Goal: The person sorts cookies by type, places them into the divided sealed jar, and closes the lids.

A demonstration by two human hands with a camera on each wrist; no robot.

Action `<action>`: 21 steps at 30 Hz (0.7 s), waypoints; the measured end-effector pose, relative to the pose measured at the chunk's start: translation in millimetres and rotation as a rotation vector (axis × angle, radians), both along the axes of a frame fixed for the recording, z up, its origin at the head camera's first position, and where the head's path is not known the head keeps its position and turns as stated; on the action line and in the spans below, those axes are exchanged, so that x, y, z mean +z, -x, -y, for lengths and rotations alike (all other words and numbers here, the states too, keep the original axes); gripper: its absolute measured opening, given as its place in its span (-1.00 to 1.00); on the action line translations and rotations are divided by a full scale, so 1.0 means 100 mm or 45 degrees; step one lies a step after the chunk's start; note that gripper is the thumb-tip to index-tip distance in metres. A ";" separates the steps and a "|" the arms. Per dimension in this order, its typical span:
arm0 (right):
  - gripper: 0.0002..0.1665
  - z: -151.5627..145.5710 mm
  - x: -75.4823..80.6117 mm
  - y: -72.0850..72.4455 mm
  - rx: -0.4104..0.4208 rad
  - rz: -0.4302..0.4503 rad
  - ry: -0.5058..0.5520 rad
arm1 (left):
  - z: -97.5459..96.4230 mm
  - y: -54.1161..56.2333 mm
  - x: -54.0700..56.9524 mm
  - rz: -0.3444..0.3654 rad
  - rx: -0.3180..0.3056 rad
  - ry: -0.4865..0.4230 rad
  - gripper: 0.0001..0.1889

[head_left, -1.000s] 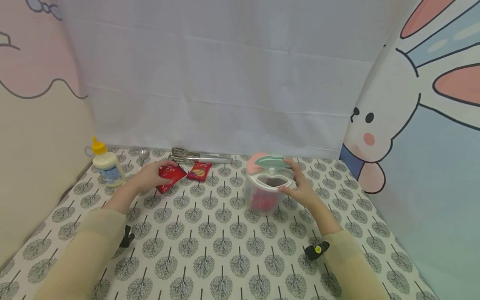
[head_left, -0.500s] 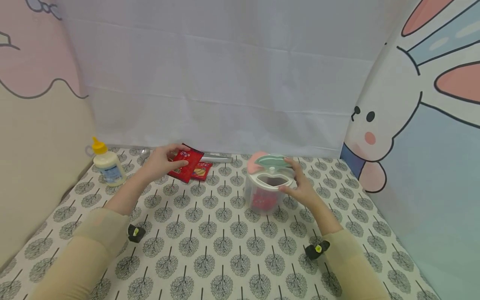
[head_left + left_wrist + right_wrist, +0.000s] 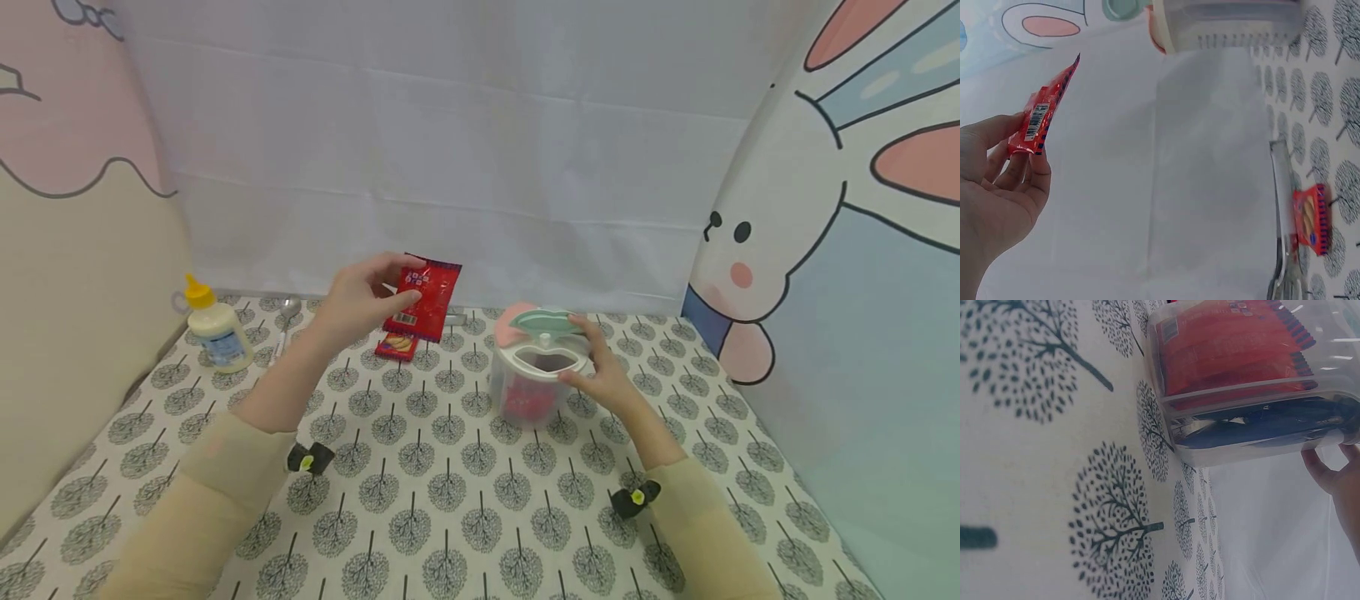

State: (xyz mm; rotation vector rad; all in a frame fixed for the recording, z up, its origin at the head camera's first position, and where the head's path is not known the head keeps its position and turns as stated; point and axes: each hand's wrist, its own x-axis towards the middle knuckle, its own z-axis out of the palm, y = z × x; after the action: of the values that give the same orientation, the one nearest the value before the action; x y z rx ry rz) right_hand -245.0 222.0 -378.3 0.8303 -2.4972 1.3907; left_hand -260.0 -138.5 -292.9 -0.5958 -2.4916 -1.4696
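My left hand (image 3: 360, 302) pinches a red snack packet (image 3: 429, 298) between thumb and fingers, raised above the table. The packet's barcode side shows in the left wrist view, where the hand (image 3: 1007, 181) grips one end. A clear plastic container (image 3: 529, 392) stands at right centre, with a white lid and a green flap (image 3: 546, 322) tipped up beside a heart-shaped opening. My right hand (image 3: 603, 375) holds the container at its top, thumb at the rim and fingers by the flap. In the right wrist view, red packets (image 3: 1229, 353) and something dark blue (image 3: 1266, 422) show through its walls.
A smaller red snack packet (image 3: 397, 346) lies below the held one. Metal tongs (image 3: 1283, 219) lie behind it, partly hidden in the head view. A spoon (image 3: 288, 312) and a yellow-capped bottle (image 3: 221, 337) are at the left. Cloth walls (image 3: 435, 150) enclose the patterned table.
My left hand has lifted the red snack packet off the table and carried it up and right toward the container. The right hand and the container have stayed in place.
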 end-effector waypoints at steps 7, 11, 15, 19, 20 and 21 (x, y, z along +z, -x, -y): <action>0.01 0.00 0.01 0.01 0.007 -0.023 -0.008 | -0.34 -0.04 0.07 -0.160 -0.109 -0.134 -0.57; 0.01 0.00 0.02 0.01 -0.015 -0.005 -0.011 | -0.56 -0.03 0.05 -0.234 -0.178 -0.223 -0.54; 0.01 0.00 0.02 0.01 -0.035 0.014 -0.011 | -0.80 0.00 0.00 -0.277 -0.237 -0.258 -0.55; 0.01 0.00 0.01 0.01 -0.024 0.008 -0.006 | -1.01 0.02 -0.08 -0.322 -0.276 -0.267 -0.58; 0.01 0.00 0.01 0.02 -0.017 0.009 -0.004 | -1.05 0.02 -0.10 -0.325 -0.284 -0.278 -0.58; 0.01 0.00 0.01 0.02 -0.014 0.011 -0.002 | -1.10 0.03 -0.12 -0.330 -0.290 -0.288 -0.59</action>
State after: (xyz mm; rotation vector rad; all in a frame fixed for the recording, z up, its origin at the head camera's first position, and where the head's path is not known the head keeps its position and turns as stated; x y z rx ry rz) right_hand -246.9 221.6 -377.1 0.8118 -2.5058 1.3921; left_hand -262.9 -28.8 -305.1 -0.9817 -2.0826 -1.6059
